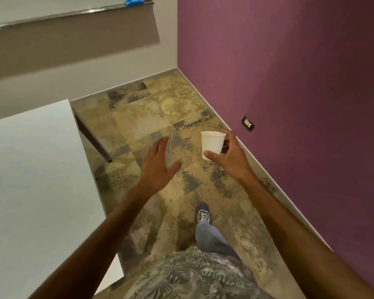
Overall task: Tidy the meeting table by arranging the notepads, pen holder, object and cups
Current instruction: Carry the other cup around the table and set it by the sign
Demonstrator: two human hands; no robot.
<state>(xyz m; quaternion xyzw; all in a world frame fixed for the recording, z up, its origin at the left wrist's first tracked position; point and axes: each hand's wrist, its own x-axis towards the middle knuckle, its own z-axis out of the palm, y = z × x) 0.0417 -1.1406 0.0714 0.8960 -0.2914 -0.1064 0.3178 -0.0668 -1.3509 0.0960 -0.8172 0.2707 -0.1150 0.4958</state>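
Pinching a white cup (pixel 212 144) lightly by thumb and fingertips, the right hand (pixel 229 156) risks dropping it mid-stride; left hand (pixel 158 167) spread open, empty.

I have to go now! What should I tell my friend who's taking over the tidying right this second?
Right hand: holding a white paper cup, upright, over the floor beside the purple wall.
Left hand: open and empty, fingers spread.
The white table is at the left; the part in view shows no notepads, pen holder or other cups.
Done: cannot tell from this view.
Left: put this cup where it belongs, then check the rest of the table for the other things.
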